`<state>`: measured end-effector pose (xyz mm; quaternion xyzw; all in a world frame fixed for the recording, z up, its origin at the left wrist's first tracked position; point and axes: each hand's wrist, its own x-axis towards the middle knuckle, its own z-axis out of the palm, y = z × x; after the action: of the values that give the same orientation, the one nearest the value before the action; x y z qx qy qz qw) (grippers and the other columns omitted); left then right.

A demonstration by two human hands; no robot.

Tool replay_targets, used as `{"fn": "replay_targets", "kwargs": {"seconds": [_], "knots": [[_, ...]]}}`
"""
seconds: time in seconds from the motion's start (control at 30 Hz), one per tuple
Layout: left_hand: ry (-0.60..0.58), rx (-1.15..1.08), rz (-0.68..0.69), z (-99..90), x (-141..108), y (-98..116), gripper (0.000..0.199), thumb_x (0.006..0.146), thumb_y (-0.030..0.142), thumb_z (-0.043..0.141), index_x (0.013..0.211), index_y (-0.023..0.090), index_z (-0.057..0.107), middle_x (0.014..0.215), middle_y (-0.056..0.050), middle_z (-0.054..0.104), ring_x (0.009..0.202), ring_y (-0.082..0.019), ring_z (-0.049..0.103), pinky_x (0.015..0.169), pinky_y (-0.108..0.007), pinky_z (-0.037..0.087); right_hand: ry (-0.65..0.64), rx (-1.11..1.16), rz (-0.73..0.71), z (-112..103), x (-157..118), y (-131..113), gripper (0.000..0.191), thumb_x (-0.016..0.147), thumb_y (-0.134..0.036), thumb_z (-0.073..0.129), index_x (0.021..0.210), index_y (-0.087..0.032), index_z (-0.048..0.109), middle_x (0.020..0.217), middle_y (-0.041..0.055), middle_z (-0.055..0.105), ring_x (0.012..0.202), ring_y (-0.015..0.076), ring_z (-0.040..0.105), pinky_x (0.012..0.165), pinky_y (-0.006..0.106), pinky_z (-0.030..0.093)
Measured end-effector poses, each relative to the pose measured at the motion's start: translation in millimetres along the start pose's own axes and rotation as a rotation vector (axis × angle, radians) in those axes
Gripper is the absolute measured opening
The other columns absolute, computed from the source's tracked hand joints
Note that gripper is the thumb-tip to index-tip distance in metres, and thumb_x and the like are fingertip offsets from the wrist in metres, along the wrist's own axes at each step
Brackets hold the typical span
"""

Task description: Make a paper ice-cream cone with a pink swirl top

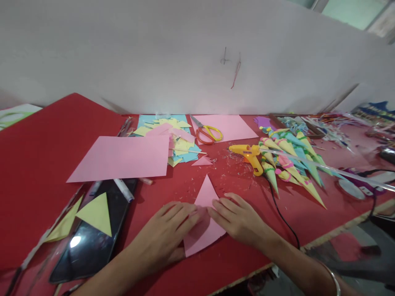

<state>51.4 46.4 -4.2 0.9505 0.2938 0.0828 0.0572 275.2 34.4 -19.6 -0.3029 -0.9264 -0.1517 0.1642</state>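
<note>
The left hand [173,221] and right hand [237,216] lie palm down, fingertips [192,212] near each other, forearms [123,263] slanting inward.

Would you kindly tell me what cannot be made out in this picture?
Head view:
Pink triangle: partly covered by left hand and right hand.
Black slab: far end under pink sheet.
Dark object: cut off by right edge.
Marker: any print too blurred.

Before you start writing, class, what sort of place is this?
Probably a craft workspace: scissors, a glue gun and a pile of paper cones are in view.
</note>
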Motion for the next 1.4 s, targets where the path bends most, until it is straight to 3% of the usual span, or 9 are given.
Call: {"fn": "replay_targets", "kwargs": {"seconds": [0.1,0.23,0.57,0.8,1.03,1.13,1.23,1.33,1.4], "knots": [[-0.069,-0.034,-0.045,5.8,-6.4,5.9,0.051,0.066,0.003,0.044,0.114,0.021,0.050,0.104,-0.002,0.063,0.091,-0.018,0.056,0.081,-0.031,0.043,-0.083,0.085,0.027,2.0,-2.4,-0.7,0.028,0.085,-0.012,0.039,0.108,-0.012,0.056,0.098,0.0089,0.063,0.088,0.0183,0.053,0.086,0.035,0.038],[-0.034,0.010,-0.089,11.0,-9.1,10.9,0.042,0.071,0.004,0.047,0.107,0.022,0.055,0.101,-0.001,0.065,0.084,-0.018,0.059,0.073,-0.031,0.045,-0.227,0.314,0.110,-3.4,-5.4,6.3,0.034,0.079,-0.020,0.053,0.113,-0.023,0.055,0.107,0.0068,0.058,0.095,0.0196,0.049,0.088,0.034,0.038],[0.128,0.001,-0.193,13.8,4.6,10.3,0.010,0.081,0.022,0.051,0.082,0.019,0.061,0.072,0.000,0.064,0.062,-0.015,0.057,0.054,-0.025,0.040,-0.192,0.672,0.325,2.1,4.5,14.1,0.013,0.082,-0.025,0.053,0.078,-0.020,0.065,0.093,0.0034,0.058,0.086,0.0145,0.051,0.078,0.028,0.039],[0.113,-0.034,-0.318,9.5,5.4,10.4,0.019,0.084,0.029,0.046,0.076,0.019,0.060,0.052,0.004,0.052,0.046,-0.012,0.046,0.046,-0.023,0.027,-0.178,0.654,0.453,9.0,14.0,12.9,0.015,0.077,-0.025,0.060,0.067,-0.015,0.056,0.082,0.0022,0.058,0.078,0.0144,0.051,0.070,0.026,0.038],[-0.057,-0.108,-0.469,2.2,7.9,6.5,0.025,0.083,0.033,0.045,0.067,0.017,0.056,0.060,0.002,0.058,0.053,-0.014,0.052,0.051,-0.024,0.035,-0.211,0.520,0.480,14.5,15.4,9.4,0.014,0.077,-0.027,0.060,0.072,-0.016,0.054,0.080,0.0030,0.056,0.074,0.0161,0.048,0.066,0.028,0.037],[-0.014,-0.135,-0.450,7.4,3.1,0.5,0.021,0.084,0.030,0.043,0.093,0.018,0.057,0.079,-0.002,0.063,0.069,-0.017,0.058,0.062,-0.028,0.041,-0.203,0.524,0.493,15.0,14.5,8.2,0.014,0.077,-0.027,0.059,0.071,-0.016,0.053,0.081,0.0031,0.054,0.075,0.0158,0.048,0.067,0.028,0.038],[0.093,-0.042,-0.344,13.6,-4.2,-6.4,0.040,0.082,0.017,0.043,0.121,0.025,0.042,0.106,-0.006,0.057,0.088,-0.019,0.056,0.071,-0.030,0.042,-0.188,0.535,0.503,16.4,13.2,7.8,0.012,0.078,-0.026,0.058,0.074,-0.016,0.054,0.082,0.0036,0.054,0.076,0.0159,0.048,0.067,0.028,0.038],[0.088,0.119,-0.115,13.1,-7.6,-8.8,0.054,0.078,0.005,0.041,0.122,0.038,0.042,0.120,-0.003,0.050,0.098,-0.021,0.051,0.078,-0.033,0.038,-0.193,0.521,0.495,18.1,12.1,7.8,0.013,0.078,-0.028,0.058,0.075,-0.016,0.053,0.082,0.0037,0.054,0.076,0.0165,0.048,0.067,0.028,0.038],[0.049,0.166,0.016,9.4,-6.7,-7.0,0.048,0.080,0.009,0.043,0.118,0.038,0.046,0.119,0.000,0.053,0.101,-0.021,0.048,0.082,-0.034,0.034,-0.195,0.512,0.494,18.6,11.9,7.7,0.014,0.078,-0.028,0.059,0.075,-0.016,0.053,0.082,0.0036,0.054,0.076,0.0166,0.048,0.068,0.028,0.038]]}}
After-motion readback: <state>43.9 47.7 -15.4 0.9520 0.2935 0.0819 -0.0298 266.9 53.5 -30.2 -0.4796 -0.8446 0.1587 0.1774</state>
